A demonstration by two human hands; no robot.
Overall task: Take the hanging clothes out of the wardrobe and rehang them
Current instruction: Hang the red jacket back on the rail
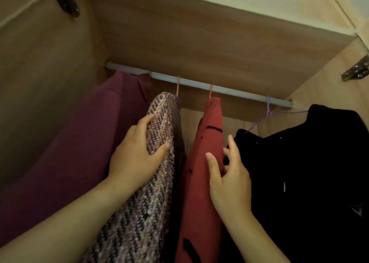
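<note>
Head view: left hand (133,160) grip encloses knit sweater (162,113) shoulder.

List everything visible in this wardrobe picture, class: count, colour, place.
pale metal hanging rail: one, grey-white, beneath wooden wardrobe shelf
dark maroon cloth garment: one, maroon, far left on rail
pink-purple knitted garment: one, mottled pink, second from left
red cloth garment with black marks: one, red, third along
black cloth garment: one, black, far right, on purple wire hanger
dark metal door hinges: two, grey-brown, upper left and right edges
left hand: one, gripping the knitted garment
right hand: one, pinching the red garment's edge
</note>
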